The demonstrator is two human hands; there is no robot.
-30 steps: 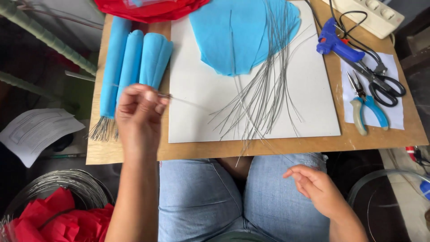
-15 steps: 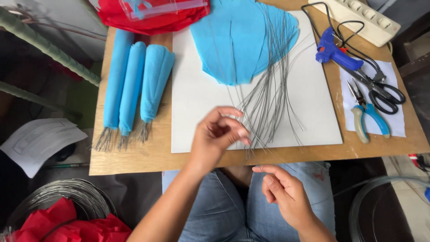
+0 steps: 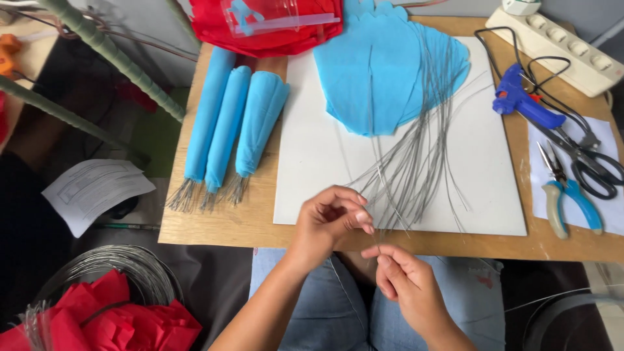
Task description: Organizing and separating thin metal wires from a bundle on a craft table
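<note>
A wooden table (image 3: 221, 224) carries a grey card sheet (image 3: 312, 169), the landmark here. On the sheet lies a fan of thin grey wires (image 3: 409, 175), their far ends crossing blue paper petals (image 3: 383, 78) at the sheet's far edge. At the sheet's near edge the left hand (image 3: 328, 221) has thumb and fingers pinched together just beside the wires' near tips; whether a wire sits in the pinch is too fine to tell. The right hand (image 3: 403, 283), just off the sheet's near edge above the jeans (image 3: 325, 305), curls loosely, fingertips pinching toward the same wire tips. Left of the sheet lie 3 rolled blue paper bundles (image 3: 227, 123). Right of it rest a blue glue gun (image 3: 523, 104), scissors (image 3: 585, 159) and blue-handled pliers (image 3: 565, 192).
</note>
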